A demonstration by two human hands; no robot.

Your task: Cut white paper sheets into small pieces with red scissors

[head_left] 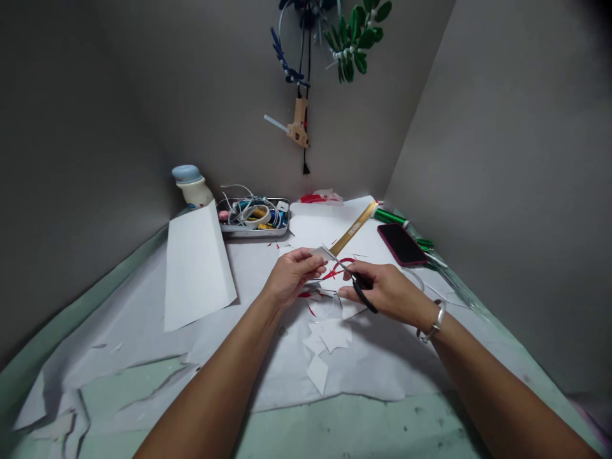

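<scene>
Near the middle of the view, my left hand [295, 273] pinches a small piece of white paper [323, 253] between thumb and fingers. My right hand [385, 290] is wrapped round the black handles of a pair of scissors [364, 294], whose blades point up and left and meet the paper's right side. Below both hands lie several cut white paper pieces [332, 333], with a diamond-shaped one [317, 374] nearest to me. Red scraps [333, 274] show between the hands, partly hidden by them.
A metal tray [258, 233] of tapes and cord stands behind, beside a blue-lidded jar [194, 186]. A folded white sheet [198, 274] lies left; a gold strip [352, 229], phone [401, 244] and green roll [389, 217] lie right. A glue gun [299, 124] hangs on the wall.
</scene>
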